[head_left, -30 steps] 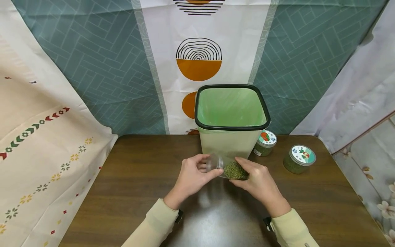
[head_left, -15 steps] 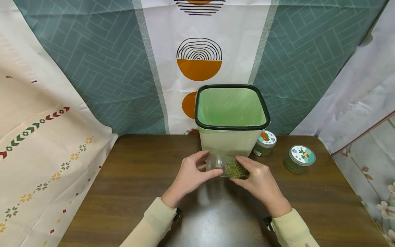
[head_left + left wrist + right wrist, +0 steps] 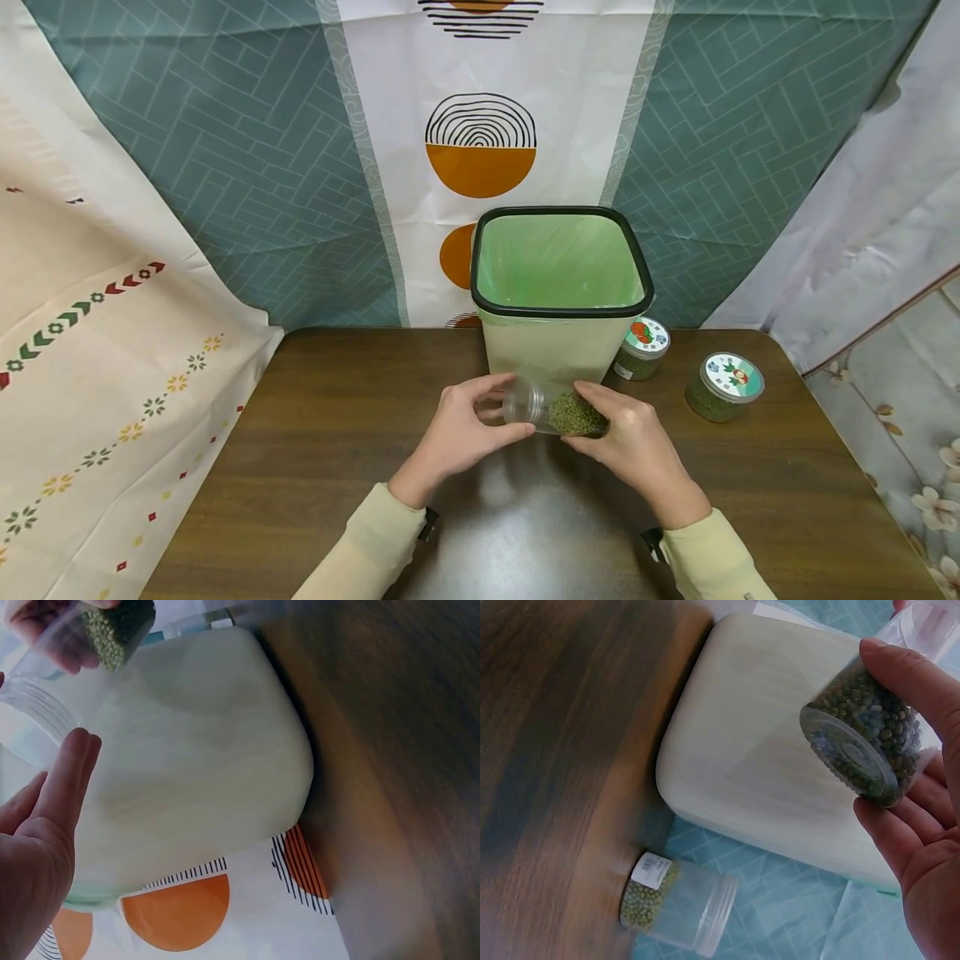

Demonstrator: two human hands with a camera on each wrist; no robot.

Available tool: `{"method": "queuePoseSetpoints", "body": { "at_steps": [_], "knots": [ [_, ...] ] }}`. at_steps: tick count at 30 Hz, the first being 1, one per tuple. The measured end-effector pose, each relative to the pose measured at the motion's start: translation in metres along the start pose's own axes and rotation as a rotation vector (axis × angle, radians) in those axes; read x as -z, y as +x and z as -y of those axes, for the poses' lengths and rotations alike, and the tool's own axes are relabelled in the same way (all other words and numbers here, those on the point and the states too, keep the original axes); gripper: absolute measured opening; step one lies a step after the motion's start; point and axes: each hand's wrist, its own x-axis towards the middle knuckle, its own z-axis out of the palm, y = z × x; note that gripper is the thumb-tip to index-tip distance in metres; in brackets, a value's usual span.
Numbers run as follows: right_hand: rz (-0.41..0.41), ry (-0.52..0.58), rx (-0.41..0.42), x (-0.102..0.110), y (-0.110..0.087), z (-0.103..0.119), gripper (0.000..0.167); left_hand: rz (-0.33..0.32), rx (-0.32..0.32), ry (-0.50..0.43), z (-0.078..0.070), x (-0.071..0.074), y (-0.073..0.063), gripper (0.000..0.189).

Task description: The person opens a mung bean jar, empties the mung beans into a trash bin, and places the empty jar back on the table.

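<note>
A clear plastic jar of green mung beans lies tilted on its side between both hands, before the bin. Its beans are gathered at the base end on the right. My right hand grips the base end, thumb and fingers on opposite sides, as the right wrist view shows. At the clear threaded neck end, my left hand holds the jar between thumb and fingers. In the left wrist view, its fingers touch beside the threads. Whether a lid covers that end, I cannot tell.
A pale green square bin with a black rim stands just behind the hands. One labelled bean jar stands close to its right side, another farther right on the brown wooden table. Patterned cloths hang behind and at the sides.
The jar stays sideways in both hands, almost in the same place. My left thumb has slid slightly left along the neck end. The right hand has hardly moved.
</note>
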Motion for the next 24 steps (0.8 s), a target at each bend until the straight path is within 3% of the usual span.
{"method": "queuePoseSetpoints", "body": {
  "at_steps": [7, 13, 16, 19, 24],
  "knots": [
    [-0.010, 0.015, 0.020, 0.000, -0.002, -0.001, 0.069, -0.054, -0.003, 0.059, -0.004, -0.002, -0.001, 0.064],
    [-0.036, -0.014, 0.027, 0.001, 0.004, 0.003, 0.068, -0.187, 0.094, 0.079, -0.005, -0.004, 0.001, 0.058],
    [-0.039, -0.033, 0.024, 0.001, 0.007, 0.004, 0.067, -0.216, 0.128, 0.070, -0.007, -0.005, 0.001, 0.057],
    [-0.039, -0.032, 0.014, 0.001, 0.007, 0.004, 0.067, -0.181, 0.143, 0.056, -0.012, -0.003, 0.000, 0.062],
    [-0.031, -0.027, 0.010, 0.000, 0.006, 0.003, 0.068, -0.024, 0.101, -0.038, -0.028, 0.004, -0.003, 0.075]
  ]
}}
